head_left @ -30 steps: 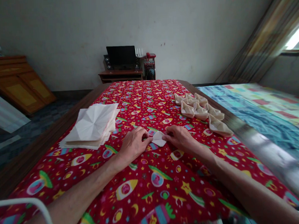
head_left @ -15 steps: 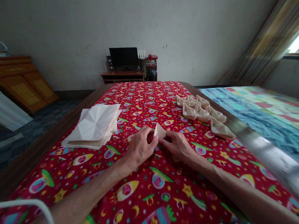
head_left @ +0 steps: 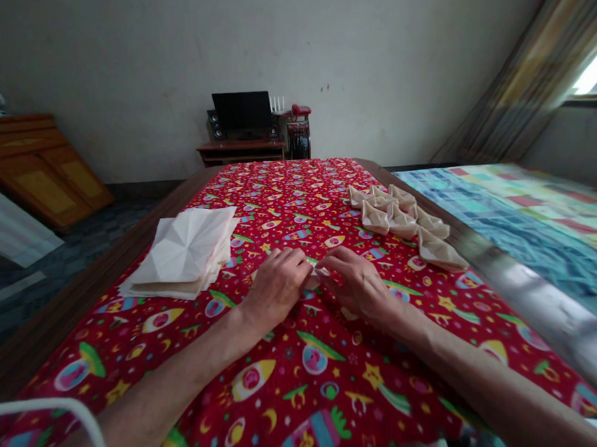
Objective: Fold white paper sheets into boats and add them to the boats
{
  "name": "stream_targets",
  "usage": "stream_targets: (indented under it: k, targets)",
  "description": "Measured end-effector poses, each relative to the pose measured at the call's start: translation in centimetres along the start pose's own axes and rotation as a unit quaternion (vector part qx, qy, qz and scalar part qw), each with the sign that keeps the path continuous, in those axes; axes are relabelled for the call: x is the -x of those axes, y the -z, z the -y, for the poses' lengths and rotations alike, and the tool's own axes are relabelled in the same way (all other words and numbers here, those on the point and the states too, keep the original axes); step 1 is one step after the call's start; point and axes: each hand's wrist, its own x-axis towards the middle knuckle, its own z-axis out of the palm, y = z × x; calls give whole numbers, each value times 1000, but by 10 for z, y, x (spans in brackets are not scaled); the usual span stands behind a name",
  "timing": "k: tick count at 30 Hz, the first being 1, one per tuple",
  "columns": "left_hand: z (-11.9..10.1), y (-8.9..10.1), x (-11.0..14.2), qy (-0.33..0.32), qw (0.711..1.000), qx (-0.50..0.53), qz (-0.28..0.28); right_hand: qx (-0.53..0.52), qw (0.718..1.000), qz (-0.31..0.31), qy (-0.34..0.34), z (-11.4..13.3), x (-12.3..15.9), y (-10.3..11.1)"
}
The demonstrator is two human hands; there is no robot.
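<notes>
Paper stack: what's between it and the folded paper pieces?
In the head view: red patterned cloth, with the left hand and right hand over the stretch's nearer side, at a small folded paper.

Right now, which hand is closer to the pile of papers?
Left. The left hand is to the right of the paper pile, not touching it; the right hand is farther across, on the side of the folded paper shapes.

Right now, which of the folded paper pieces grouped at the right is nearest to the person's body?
The folded paper piece at the group's near right end. It lies lowest in the picture; all the other pieces sit higher up, farther away.
</notes>
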Motion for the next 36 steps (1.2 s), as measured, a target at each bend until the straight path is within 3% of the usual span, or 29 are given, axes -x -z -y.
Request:
stream_targets:
  k: [3,9,17,26,31,36]
  targets:
    - [3,-12,3,32,997,68,-20,32,998,55,-2,-6,2,-7]
    - [16,-25,10,15,993,109,-33,38,997,68,-21,-12,6,-11]
    - [17,-32,16,0,983,177,-42,-60,994,91,-9,-5,5,-4]
    - [13,-28,7,175,934,310,9,-56,992,40,-104,-11,5,-14]
    - [15,-25,7,191,924,330,16,-33,992,50,-115,-8,3,-14]
    - [10,-26,10,176,951,253,5,49,991,77,-103,-4,0,-11]
